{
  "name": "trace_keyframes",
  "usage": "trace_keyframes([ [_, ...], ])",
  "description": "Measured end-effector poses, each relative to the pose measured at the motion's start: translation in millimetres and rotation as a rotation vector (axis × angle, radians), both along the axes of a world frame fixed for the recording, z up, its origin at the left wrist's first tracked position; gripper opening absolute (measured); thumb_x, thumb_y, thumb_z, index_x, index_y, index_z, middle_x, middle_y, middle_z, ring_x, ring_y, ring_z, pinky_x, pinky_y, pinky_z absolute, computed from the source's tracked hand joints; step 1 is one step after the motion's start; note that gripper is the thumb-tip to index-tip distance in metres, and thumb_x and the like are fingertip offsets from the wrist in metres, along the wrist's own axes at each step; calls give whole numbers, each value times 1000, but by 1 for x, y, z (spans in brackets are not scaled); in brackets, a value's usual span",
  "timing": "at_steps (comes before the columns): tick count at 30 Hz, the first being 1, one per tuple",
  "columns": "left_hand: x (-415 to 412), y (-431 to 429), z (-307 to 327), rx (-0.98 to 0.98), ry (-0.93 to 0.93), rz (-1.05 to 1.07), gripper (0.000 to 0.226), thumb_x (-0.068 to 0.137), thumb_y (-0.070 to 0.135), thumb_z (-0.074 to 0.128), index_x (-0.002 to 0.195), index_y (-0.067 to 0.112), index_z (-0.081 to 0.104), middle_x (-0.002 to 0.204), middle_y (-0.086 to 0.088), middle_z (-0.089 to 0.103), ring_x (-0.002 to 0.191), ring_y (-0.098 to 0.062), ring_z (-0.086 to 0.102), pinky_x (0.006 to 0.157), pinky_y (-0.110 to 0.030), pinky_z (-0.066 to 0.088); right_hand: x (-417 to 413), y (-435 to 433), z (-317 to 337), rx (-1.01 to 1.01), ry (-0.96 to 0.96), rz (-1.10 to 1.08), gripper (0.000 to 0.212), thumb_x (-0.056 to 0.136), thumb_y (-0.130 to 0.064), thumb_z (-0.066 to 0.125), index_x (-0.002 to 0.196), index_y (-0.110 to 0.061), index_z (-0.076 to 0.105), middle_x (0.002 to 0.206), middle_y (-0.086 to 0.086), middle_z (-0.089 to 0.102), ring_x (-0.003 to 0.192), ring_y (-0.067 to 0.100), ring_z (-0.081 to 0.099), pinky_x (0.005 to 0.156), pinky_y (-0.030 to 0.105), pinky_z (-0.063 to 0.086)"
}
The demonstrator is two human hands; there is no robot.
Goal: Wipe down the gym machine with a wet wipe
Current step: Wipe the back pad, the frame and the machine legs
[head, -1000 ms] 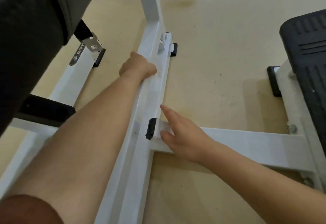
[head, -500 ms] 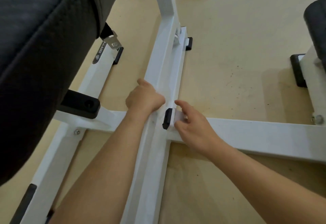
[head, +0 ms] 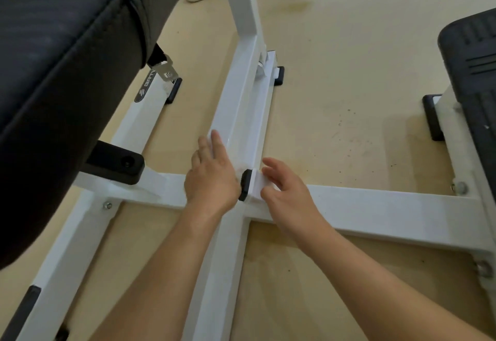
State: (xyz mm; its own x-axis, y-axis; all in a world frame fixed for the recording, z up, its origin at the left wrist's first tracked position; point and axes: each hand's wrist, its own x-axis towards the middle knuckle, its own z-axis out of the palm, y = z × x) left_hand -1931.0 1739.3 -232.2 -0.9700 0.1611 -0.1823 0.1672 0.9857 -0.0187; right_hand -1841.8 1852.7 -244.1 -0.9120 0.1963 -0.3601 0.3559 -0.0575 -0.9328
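We look down on the gym machine's smooth white painted steel frame, square tubes crossing on a scuffed beige floor. A black textured vinyl seat pad bulges at left, and a black ribbed footplate sits at right. Our left hand lies flat on the long rail, fingers straight and pointing away. Our right hand rests with loosely spread fingers on the rail's end, just beside a black rubber end cap. Neither hand visibly grips anything. We cannot tell the wet wipe from the white paint.
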Motion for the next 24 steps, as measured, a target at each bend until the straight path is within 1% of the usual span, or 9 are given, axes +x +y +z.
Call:
trace_keyframes([
  [3,24,-20,6,-2,-39,82,97,90,38,57,151,16,-16,143,-18,33,116,-36,50,78,-40,41,5,-2,2,23,13,21,60,90,-4,42,144,-29,38,146,-13,42,133,1,37,100,15,27],
  [5,12,-17,7,-41,-49,120,96,89,42,56,151,14,-12,135,-18,42,110,-36,54,72,-36,37,7,-6,4,82,40,41,59,90,-4,43,144,-28,38,147,-13,41,135,2,35,100,14,25],
  [10,-29,11,3,104,-51,151,81,97,39,45,150,1,-2,147,-22,30,126,-38,43,92,-43,40,12,-28,11,228,187,30,54,88,-1,43,138,-22,46,135,-10,45,126,8,40,104,24,35],
  [13,-10,-1,0,136,79,-79,68,98,21,43,151,0,6,156,-21,16,143,-35,21,113,-40,24,13,-41,17,27,131,-128,41,93,-10,47,131,-26,53,120,-12,55,113,5,51,102,28,42],
  [15,11,-3,2,213,80,-299,63,96,12,46,151,3,17,159,-14,17,147,-27,15,117,-33,11,9,-44,22,-166,53,-216,33,94,-15,48,124,-26,58,111,-11,62,104,2,58,96,24,47],
  [18,32,9,13,368,-108,-399,58,95,10,45,150,16,28,153,1,35,139,-15,34,112,-24,24,5,-38,21,-408,-42,-355,24,93,-16,49,106,-23,68,95,-6,73,92,5,68,86,28,54],
  [19,36,12,13,355,-172,-412,60,94,10,44,151,17,26,154,3,33,141,-14,30,113,-26,26,8,-34,17,-430,-67,-391,22,92,-16,52,100,-21,71,91,-3,75,89,9,70,84,31,56],
  [22,45,12,3,-89,-159,-558,69,94,20,36,154,12,4,163,-1,-2,149,-18,-10,121,-45,4,23,-26,-2,-355,-196,-417,16,87,-10,59,83,-11,75,81,8,75,74,15,69,76,36,56],
  [24,53,15,-6,-380,-55,-624,68,98,28,25,152,7,-8,160,-7,-18,145,-24,-23,118,-50,-12,32,-26,-17,-288,-261,-423,17,84,-9,60,75,-8,75,75,9,74,68,18,64,70,37,55],
])
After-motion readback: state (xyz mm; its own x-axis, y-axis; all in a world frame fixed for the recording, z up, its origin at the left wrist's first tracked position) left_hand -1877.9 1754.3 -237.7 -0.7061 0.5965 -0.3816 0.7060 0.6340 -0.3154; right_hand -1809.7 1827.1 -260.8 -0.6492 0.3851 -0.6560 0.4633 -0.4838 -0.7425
